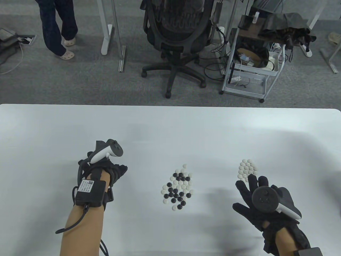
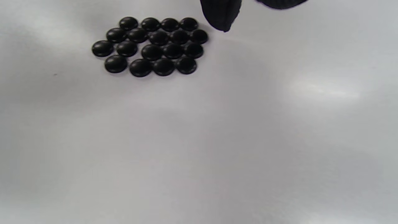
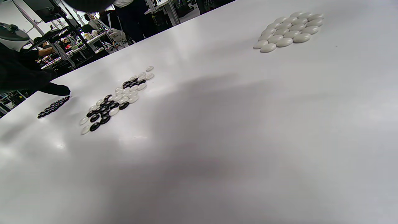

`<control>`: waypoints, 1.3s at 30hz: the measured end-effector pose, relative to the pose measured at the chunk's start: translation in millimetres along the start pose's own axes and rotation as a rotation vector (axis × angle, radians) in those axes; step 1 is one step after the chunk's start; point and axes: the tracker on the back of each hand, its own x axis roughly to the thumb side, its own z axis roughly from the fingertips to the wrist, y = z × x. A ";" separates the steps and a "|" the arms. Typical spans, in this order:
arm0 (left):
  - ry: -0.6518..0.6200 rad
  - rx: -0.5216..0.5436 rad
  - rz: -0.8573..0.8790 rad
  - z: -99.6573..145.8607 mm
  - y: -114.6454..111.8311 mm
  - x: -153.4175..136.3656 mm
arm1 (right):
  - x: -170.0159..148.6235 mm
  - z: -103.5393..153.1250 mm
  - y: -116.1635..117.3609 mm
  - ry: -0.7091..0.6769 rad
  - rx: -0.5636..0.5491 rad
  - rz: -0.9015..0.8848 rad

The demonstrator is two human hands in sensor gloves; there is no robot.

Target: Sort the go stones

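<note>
Both hands, left [image 1: 106,170] and right [image 1: 255,197], are hovering slack-fingered and holding nothing over the white counter [image 1: 170,125], office chair [image 1: 174,40] standing behind it.

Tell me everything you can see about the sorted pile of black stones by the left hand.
The black stone cluster is about seventeen glossy, rounded black Go stones, lying flat in one tight layer of rough rows on the white table, most touching neighbours. No white stones are among them. It sits apart from the mixed pile. In the table view the left hand hides it. A gloved fingertip hangs just beside its edge; contact cannot be told.
</note>
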 end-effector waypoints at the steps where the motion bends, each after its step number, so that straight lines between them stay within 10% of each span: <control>1: -0.028 -0.001 -0.017 4.1 -0.5 6.4 | 0.0 -0.1 0.0 0.001 0.001 0.000; 20: -0.425 -0.127 -0.516 49.9 -73.1 134.6 | 1.1 -1.0 0.6 0.004 0.007 0.003; 30: -0.392 -0.153 -0.593 33.4 -93.1 136.6 | 0.2 -0.1 -0.4 -0.001 -0.002 -0.001; 39: -0.301 -0.127 -0.530 45.8 -94.4 74.4 | 0.3 -0.1 -0.3 -0.003 0.001 0.000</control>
